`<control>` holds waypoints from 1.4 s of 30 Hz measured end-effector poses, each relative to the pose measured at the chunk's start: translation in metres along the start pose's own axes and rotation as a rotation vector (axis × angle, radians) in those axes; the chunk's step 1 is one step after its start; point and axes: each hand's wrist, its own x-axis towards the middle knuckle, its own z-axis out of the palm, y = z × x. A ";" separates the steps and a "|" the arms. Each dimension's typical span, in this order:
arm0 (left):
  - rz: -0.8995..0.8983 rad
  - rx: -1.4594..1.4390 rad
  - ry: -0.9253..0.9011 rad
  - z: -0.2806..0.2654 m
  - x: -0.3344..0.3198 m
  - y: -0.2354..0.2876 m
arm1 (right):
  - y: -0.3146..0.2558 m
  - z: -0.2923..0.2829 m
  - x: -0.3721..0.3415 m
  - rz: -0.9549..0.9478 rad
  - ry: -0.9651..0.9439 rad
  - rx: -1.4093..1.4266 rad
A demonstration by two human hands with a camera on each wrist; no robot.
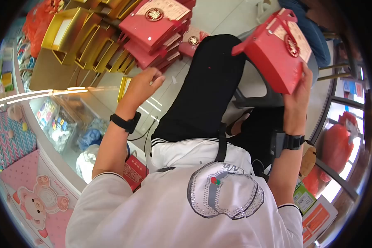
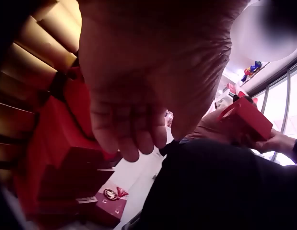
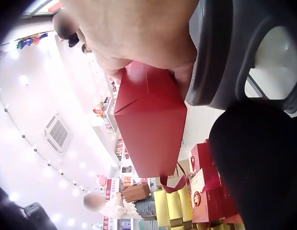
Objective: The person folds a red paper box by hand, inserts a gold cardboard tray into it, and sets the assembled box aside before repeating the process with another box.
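Observation:
My right hand grips a red gift box at its lower end. The box is tilted, with a ribbon at its top, a patterned cream panel and a round dark red emblem. Its plain red side faces the right wrist camera, thumb and fingers on opposite sides. My left hand holds nothing; its fingers hang loosely bent. Just beyond it rises a stack of similar red gift boxes. A smaller-looking red box with an emblem and ribbon sits on the floor beside the stack.
Several gold boxes stand left of the red stack. A grey plastic stool is below the held box, near a person's jeans-clad leg. At left runs a glass counter with bagged goods. Red plastic bags sit at right.

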 end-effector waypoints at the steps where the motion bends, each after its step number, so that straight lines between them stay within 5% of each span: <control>1: -0.133 0.068 -0.105 0.005 -0.008 -0.038 | -0.003 -0.006 0.001 0.012 0.020 -0.018; 8: -0.606 0.326 -0.287 0.111 -0.064 -0.310 | -0.017 0.003 -0.022 0.011 0.091 -0.179; 15: -0.756 0.317 -0.277 0.147 -0.067 -0.342 | -0.009 0.039 -0.046 0.040 0.247 -0.316; 18: -0.478 0.343 -0.196 0.194 -0.091 -0.436 | -0.006 0.032 -0.044 0.091 0.207 -0.330; 19: -0.230 0.607 -0.229 0.215 -0.099 -0.474 | -0.005 0.031 -0.042 0.102 0.186 -0.313; 20: -0.187 0.635 -0.167 0.218 -0.103 -0.474 | -0.004 0.031 -0.041 0.109 0.169 -0.302; 23: -0.152 0.629 -0.273 0.198 -0.104 -0.433 | -0.004 0.034 -0.037 0.123 0.103 -0.176; 25: 0.047 0.863 -0.483 0.160 -0.094 -0.370 | -0.005 0.035 -0.037 0.135 0.064 -0.120; 27: -0.285 0.531 -0.377 0.140 -0.085 -0.326 | -0.009 0.038 -0.039 0.127 0.057 -0.097; 29: -0.511 -0.004 -0.329 0.079 -0.072 -0.219 | -0.013 0.027 -0.039 0.110 0.043 -0.058; 32: -0.631 -0.015 -0.460 0.027 -0.046 -0.120 | -0.025 0.020 -0.044 0.093 0.041 -0.035; 37: -0.129 0.150 -0.308 -0.043 -0.051 0.002 | -0.044 0.002 -0.062 0.070 0.074 0.067; 42: -0.108 0.108 -0.201 -0.099 -0.058 0.180 | -0.062 -0.042 -0.074 -0.054 0.071 0.141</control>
